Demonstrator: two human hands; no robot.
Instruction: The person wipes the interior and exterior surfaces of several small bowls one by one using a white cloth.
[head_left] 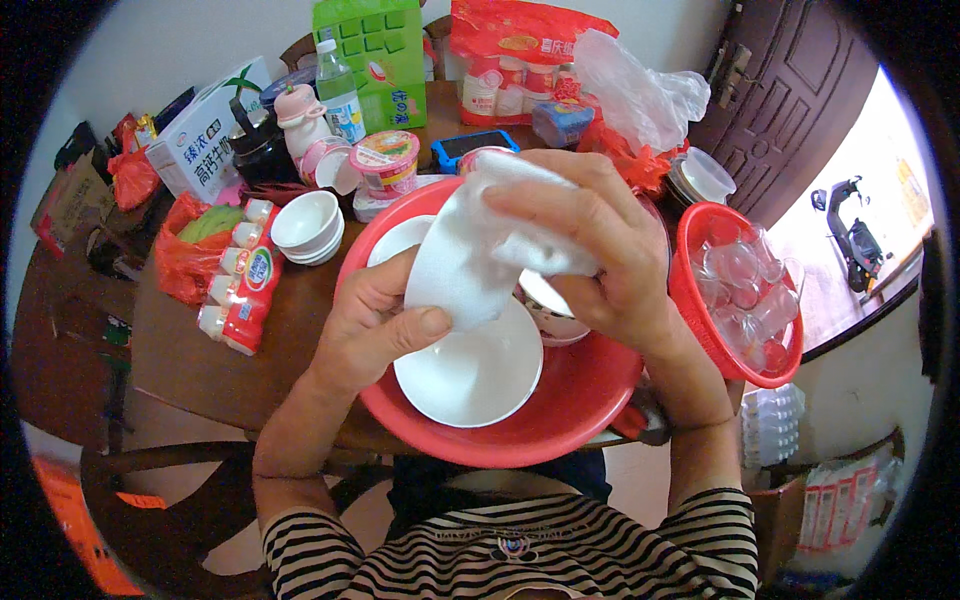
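Above the red basin (pixel 560 425), my left hand (pixel 375 330) grips a white bowl (pixel 475 375); my right hand (pixel 600 250), fingers pinching a cloth (pixel 470 255), should wipe firmly.

A white bowl (pixel 470 372) tilts over the red basin, a white cloth (pixel 480 245) (crumpled) pressed against it.

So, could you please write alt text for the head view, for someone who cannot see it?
Over a red basin on a cluttered wooden table, the left hand holds a white bowl while the right hand presses a white cloth to it. A red basket of clear cups stands to the right.
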